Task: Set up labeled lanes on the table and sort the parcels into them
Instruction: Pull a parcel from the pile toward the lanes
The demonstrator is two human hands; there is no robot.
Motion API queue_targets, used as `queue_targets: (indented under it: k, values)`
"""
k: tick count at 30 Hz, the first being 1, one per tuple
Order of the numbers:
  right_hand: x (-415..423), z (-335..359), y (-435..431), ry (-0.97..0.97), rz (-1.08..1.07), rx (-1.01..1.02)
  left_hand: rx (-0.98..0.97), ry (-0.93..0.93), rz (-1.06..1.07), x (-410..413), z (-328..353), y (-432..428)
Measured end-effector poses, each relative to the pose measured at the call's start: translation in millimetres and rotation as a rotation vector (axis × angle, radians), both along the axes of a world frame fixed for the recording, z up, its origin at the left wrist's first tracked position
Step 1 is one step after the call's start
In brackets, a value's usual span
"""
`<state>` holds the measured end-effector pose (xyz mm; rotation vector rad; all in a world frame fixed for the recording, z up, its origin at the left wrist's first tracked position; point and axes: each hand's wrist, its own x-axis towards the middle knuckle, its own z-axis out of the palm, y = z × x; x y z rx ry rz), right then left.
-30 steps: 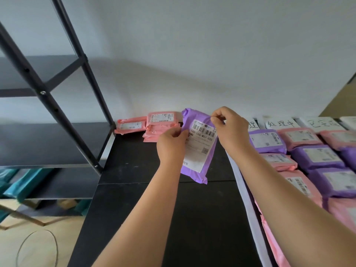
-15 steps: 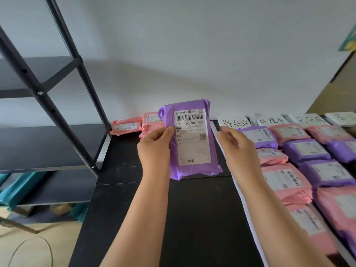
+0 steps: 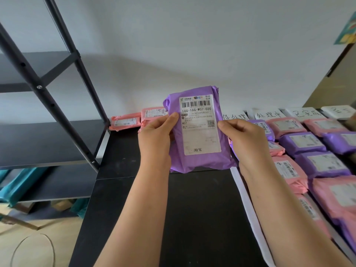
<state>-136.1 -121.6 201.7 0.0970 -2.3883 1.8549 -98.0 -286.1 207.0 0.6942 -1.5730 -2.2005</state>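
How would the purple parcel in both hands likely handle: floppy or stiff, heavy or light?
Probably soft, not stiff: the purple parcel has crinkled, bulging film edges. Likely light: the left hand and right hand hold it upright by its sides.

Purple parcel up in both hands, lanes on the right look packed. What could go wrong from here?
1. Lanes right of the white strip are packed with sorted parcels; setting the purple parcel down there may overlap a neighbour or nudge one across lanes.
2. The left hand and right hand grip only its side edges; it could slip.
3. The handwritten lane cards lie at the far edge, the nearest partly hidden; a wrong lane is possible.
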Motion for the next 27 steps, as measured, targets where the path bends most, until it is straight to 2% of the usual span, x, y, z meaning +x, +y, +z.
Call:
queue_targets:
  k: [4,10,16,20,23,27]
  values:
    - [2.3,2.0,-0.7,-0.044,0.008,-0.112,0.036,-0.004,-0.011,-0.4,0.9,-2.5]
    - [4.4,4.1,2.0,-0.046,0.048,-0.140,-0.011,0.011,-0.043,-3.8,-3.8,-4.3]
    - [3.2,7.8,10.0,-0.002,-0.021,-0.178,-0.232,-0.020,0.031,1.1,-9.9,-2.8]
    - [2.2,5.8,12.5,-0.017,-0.062,-0.240,-0.310,-0.085,-0.126,3.6,-14.1,3.9]
    - [2.5,1.6,10.0,-0.031,-0.056,-0.263,-0.325,-0.087,-0.208,4.1,-17.0,12.2]
    - [4.0,-5.9,8.1,-0.010,-0.062,-0.185,-0.260,-0.066,-0.159,4.6,-21.2,15.0]
